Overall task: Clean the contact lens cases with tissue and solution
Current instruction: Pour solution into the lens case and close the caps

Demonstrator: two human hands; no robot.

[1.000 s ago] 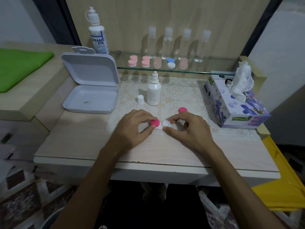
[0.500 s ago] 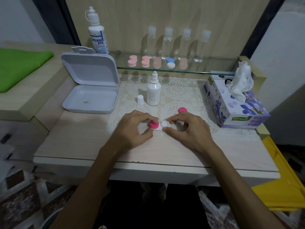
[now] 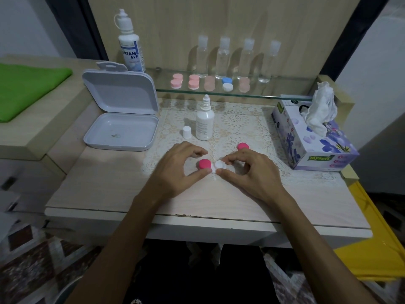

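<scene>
Contact lens case [image 3: 212, 166] between both hands on the lace mat [image 3: 238, 126], near the middle of the table [image 3: 98, 185].

The case is small and white: its left well wears a pink cap [image 3: 205, 164], its right well stands uncovered, and a second pink cap [image 3: 243, 146] lies loose on the mat just beyond the right hand [image 3: 252, 174]. The left hand [image 3: 177, 170] curls round the capped end, thumb touching the case's near edge, fingertips arched above the far side without clearly touching. The right hand pinches the open end between thumb and forefinger. Farther back stand an uncapped white solution bottle [image 3: 205, 121] with its white cap [image 3: 187, 131] beside it; a tissue box [image 3: 306, 141] sits to the right.
</scene>
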